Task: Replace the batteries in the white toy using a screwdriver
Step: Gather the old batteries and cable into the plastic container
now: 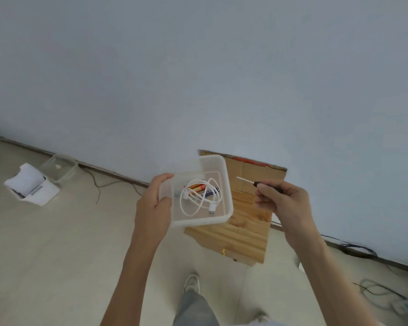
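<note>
My left hand [153, 205] grips the left wall of a translucent white plastic box [224, 175], held up in the air. Inside the box lie an orange battery [197, 187], a dark battery [212, 191] and a coiled white cable [198, 201]. My right hand [283, 203] pinches a small screwdriver [247, 181] with a dark handle; its thin shaft points left toward the box's right wall, a short gap away. No white toy shows itself in this view.
Below the box stands a wooden slatted crate [243, 234] with cardboard [257, 175] behind it, against the wall. A white device [31, 187] and a clear container [59, 170] lie on the floor at left. Cables [353, 248] trail along the right baseboard. My shoe [192, 282] is below.
</note>
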`<state>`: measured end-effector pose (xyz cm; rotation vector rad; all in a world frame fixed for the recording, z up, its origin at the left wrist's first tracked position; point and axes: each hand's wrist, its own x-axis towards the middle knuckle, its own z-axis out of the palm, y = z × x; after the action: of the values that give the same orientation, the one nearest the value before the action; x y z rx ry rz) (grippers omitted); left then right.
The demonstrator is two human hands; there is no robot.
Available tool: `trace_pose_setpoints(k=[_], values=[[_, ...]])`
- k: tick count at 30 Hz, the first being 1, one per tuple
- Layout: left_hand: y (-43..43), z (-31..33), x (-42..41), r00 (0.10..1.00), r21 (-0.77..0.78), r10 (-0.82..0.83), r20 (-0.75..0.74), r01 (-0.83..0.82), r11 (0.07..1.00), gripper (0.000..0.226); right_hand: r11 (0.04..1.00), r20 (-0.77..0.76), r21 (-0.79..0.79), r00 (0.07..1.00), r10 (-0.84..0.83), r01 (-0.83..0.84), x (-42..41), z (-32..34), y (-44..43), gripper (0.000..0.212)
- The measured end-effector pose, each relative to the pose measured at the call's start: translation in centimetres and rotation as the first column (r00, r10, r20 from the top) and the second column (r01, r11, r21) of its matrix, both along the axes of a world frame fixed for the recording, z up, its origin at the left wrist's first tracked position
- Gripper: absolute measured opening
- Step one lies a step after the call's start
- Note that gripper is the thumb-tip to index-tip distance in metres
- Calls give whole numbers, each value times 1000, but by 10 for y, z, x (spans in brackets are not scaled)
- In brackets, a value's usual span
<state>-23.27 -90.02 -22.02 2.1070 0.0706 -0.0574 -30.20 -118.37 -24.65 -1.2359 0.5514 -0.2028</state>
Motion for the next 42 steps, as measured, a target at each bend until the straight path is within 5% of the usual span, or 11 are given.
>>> trace_pose_setpoints(k=[11,24,32,36,42], values=[[34,-83,166,920,97,-390,-41,393,915,66,945,-75,-3,943,-325,326,59,-68,52,13],[-19,-277,227,857,44,-492,-154,504,863,64,753,-245,-259,713,-657,605,93,-272,66,15],[-37,-413,232,828,14,-523,-205,536,844,64,738,-361,-403,647,-672,542,114,-399,55,35],[-31,-478,230,807,24,-557,-197,572,820,66,731,-341,-505,672,-657,459,132,-455,46,15],[-32,-544,222,846,11,-498,-192,509,861,72,686,-340,-673,709,-618,275,154,-520,45,17]])
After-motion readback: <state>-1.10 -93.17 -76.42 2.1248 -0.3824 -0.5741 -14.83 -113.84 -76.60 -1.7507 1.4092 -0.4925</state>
